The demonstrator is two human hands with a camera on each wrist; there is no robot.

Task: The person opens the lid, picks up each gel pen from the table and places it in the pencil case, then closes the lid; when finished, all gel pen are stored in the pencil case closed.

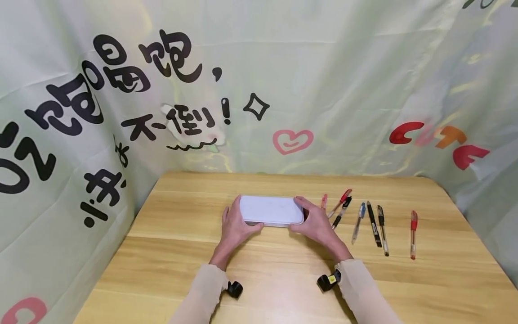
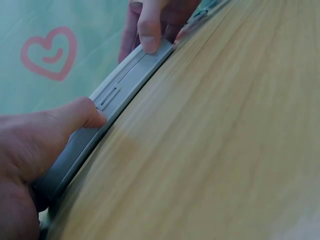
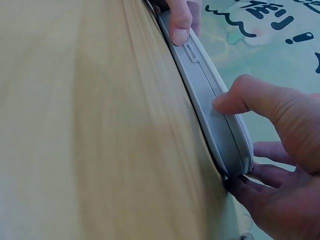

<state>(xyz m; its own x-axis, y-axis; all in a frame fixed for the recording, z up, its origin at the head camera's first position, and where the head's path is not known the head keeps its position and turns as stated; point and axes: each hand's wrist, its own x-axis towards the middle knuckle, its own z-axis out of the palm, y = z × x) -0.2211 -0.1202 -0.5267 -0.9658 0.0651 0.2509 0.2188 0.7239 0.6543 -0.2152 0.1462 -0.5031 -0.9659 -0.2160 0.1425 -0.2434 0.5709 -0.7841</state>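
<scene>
A left hand (image 1: 235,224) and right hand (image 1: 317,221) grip opposite ends of a pale case (image 1: 271,209), fingers (image 3: 274,173) part-curled, thumbs (image 2: 80,114) in front, apparently to steady it, on or just above the bench (image 1: 162,252) beside loose pens (image 1: 373,225).

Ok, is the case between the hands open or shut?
Shut. The pale lid lies flat across the case, and both wrist views show a narrow seam along its side, with no open gap visible.

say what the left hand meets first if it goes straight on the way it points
With the case in its grip, the left hand would probably meet the cloth; the way there looks free, though depth is unclear.
</scene>
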